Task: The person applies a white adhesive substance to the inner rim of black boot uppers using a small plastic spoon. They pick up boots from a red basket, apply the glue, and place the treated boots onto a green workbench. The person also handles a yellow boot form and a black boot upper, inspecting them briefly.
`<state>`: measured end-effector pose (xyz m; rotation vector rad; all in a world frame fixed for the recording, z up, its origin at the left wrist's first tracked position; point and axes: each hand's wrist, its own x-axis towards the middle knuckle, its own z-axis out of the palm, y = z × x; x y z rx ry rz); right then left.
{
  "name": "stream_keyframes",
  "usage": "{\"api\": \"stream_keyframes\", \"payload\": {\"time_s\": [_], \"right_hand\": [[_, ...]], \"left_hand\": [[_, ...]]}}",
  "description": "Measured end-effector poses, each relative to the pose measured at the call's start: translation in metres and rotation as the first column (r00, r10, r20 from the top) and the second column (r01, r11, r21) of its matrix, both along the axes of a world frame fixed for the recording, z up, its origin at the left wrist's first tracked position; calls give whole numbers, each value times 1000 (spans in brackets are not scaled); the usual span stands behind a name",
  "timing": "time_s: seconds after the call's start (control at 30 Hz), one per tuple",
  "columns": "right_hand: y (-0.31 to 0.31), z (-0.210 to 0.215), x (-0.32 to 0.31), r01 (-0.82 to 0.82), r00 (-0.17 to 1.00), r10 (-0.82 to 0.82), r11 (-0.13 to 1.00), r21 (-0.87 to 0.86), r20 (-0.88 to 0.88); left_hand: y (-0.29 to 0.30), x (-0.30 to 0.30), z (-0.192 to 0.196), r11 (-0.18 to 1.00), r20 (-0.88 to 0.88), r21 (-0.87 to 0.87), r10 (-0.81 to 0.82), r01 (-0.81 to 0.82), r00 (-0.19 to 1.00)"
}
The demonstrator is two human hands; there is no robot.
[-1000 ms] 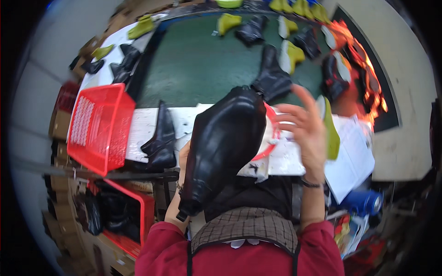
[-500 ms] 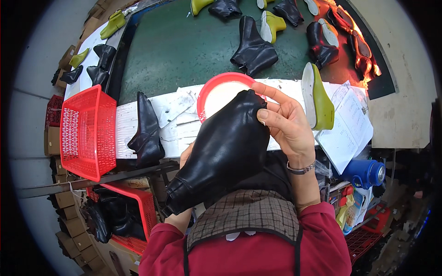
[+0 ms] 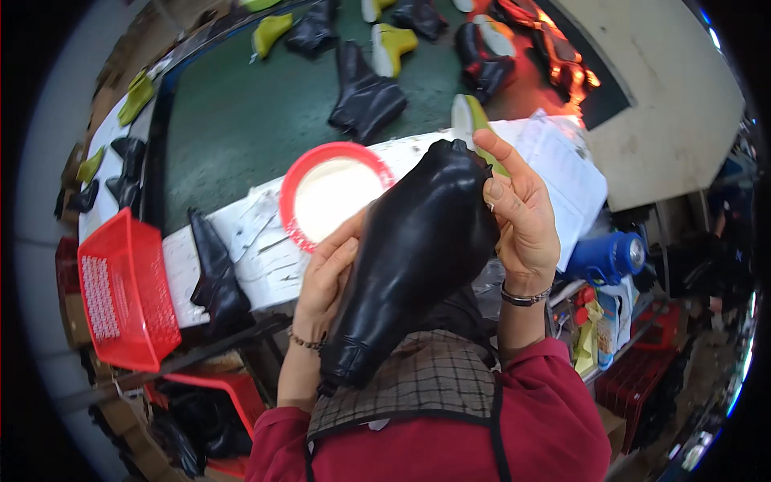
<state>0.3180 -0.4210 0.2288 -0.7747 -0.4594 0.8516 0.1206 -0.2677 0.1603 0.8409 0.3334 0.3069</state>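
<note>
A glossy black boot upper [image 3: 418,241] hangs tilted in front of my chest, its narrow shaft end toward me and its wide end away. My right hand [image 3: 528,225] grips the far right edge near the gathered rim, thumb on top and index finger raised. On the left side, my left hand [image 3: 325,281] holds the upper's edge, its fingertips partly hidden. Just beyond my left hand, a red-rimmed bowl of white liquid [image 3: 337,191] rests on the white-covered strip of table [image 3: 261,269]. A yellow-green sole piece [image 3: 467,120] lies partly behind the boot upper and my right hand.
Several black boot uppers [image 3: 365,96] and yellow-green pieces [image 3: 392,46] lie on the green belt [image 3: 241,112], with an orange-red glow at its right. A red basket [image 3: 132,293] stands left, beside a black boot [image 3: 215,273]. Papers [image 3: 558,177] and a blue flask [image 3: 606,257] are at right.
My view has turned, shifting the table leftward. The boot upper has tipped more upright, its shaft end swinging right. My left hand, mostly hidden before, now shows at its left side.
</note>
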Motion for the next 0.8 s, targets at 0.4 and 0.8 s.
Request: {"api": "stream_keyframes", "payload": {"time_s": [0.4,0.8], "right_hand": [[-55,22,32,259,879,-131,938,-229,458],[-63,-19,23,344,858,-177,896,-282,483]], "left_hand": [[-24,132,82,573,2,811,-211,122,977],[-37,131,28,975,155,-113,-175,193,972]]}}
